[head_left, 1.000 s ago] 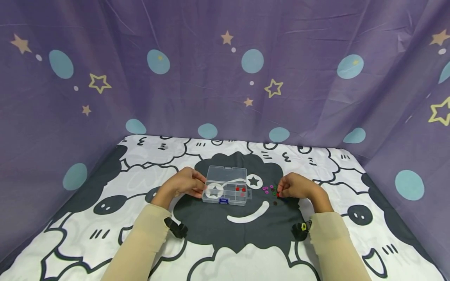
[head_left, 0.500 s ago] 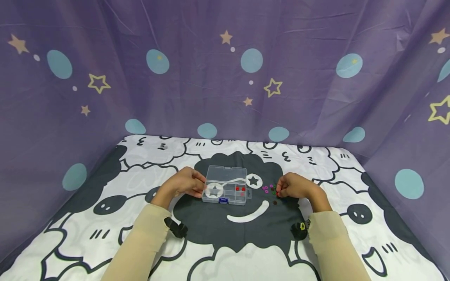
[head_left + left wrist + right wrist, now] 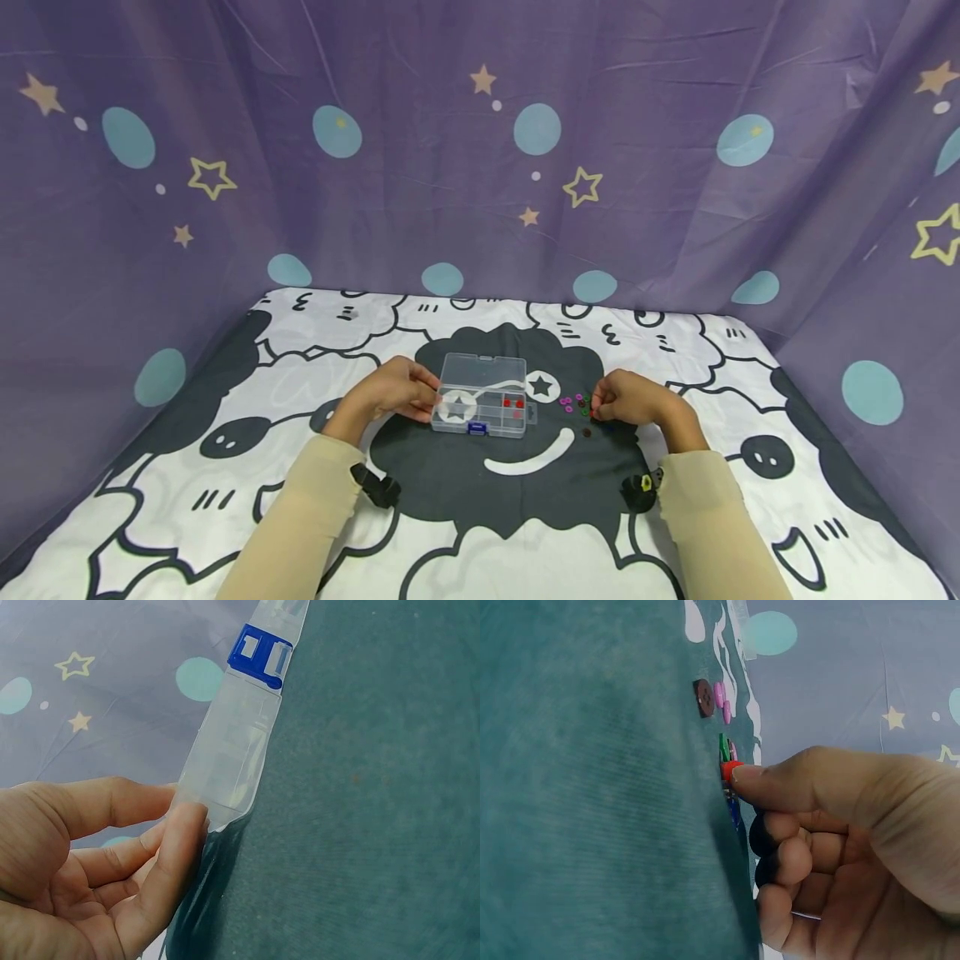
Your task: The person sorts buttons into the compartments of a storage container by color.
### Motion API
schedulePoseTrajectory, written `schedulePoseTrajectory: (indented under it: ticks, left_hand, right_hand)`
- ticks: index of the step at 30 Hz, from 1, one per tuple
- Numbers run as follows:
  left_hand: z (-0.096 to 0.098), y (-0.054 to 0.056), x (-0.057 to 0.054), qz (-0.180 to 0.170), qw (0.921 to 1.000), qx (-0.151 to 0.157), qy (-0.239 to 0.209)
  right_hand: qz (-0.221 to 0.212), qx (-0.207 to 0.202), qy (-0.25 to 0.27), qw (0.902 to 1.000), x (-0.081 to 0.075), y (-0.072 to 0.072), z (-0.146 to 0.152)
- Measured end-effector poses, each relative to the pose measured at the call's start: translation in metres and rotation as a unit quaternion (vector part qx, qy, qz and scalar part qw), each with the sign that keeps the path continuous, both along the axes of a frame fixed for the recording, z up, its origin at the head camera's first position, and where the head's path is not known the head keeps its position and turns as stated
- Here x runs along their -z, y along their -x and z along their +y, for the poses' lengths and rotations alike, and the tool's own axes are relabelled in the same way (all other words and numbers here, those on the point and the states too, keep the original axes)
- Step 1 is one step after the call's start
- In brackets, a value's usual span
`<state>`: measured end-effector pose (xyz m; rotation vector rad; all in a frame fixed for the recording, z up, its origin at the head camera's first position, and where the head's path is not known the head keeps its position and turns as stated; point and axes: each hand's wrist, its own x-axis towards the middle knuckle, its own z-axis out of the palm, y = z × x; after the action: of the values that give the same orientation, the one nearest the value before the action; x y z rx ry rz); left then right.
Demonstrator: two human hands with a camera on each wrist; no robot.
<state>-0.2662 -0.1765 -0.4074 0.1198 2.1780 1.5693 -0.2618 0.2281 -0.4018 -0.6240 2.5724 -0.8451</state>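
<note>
A clear plastic compartment box (image 3: 491,423) lies on the dark patch of the cloth with its lid (image 3: 483,371) raised at the back. My left hand (image 3: 401,390) pinches the box's left end; a blue latch (image 3: 260,656) shows on its side in the left wrist view. Several small red pieces (image 3: 513,404) sit in the right-hand compartments. To the right, my right hand (image 3: 630,396) has its thumb and a fingertip on a small red piece (image 3: 730,770), low at the cloth. Beside it lie a brown button (image 3: 704,697), pink pieces (image 3: 566,403) and a green piece (image 3: 724,747).
A cloth (image 3: 525,500) with cartoon sheep covers the table. Blue pieces (image 3: 733,812) lie by the right fingertips. Behind the table hangs a purple curtain (image 3: 450,233) with stars and dots. Each wrist wears a black camera (image 3: 375,487).
Almost nothing differs. The right fingers shift very slightly at the red piece; the left hand and the box stay in place.
</note>
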Motion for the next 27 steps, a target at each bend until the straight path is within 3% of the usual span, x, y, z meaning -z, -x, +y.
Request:
schedulePoseTrajectory:
  ticks: [14, 27]
  left_hand:
    - [0.0, -0.001, 0.001, 0.007, 1.0, 0.005, -0.005]
    - [0.001, -0.001, 0.001, 0.008, 1.0, 0.001, 0.001]
  right_hand:
    - [0.037, -0.016, 0.022, 0.9989, -0.002, 0.004, -0.002]
    - [0.062, -0.024, 0.033, 0.9973, -0.017, 0.008, -0.02]
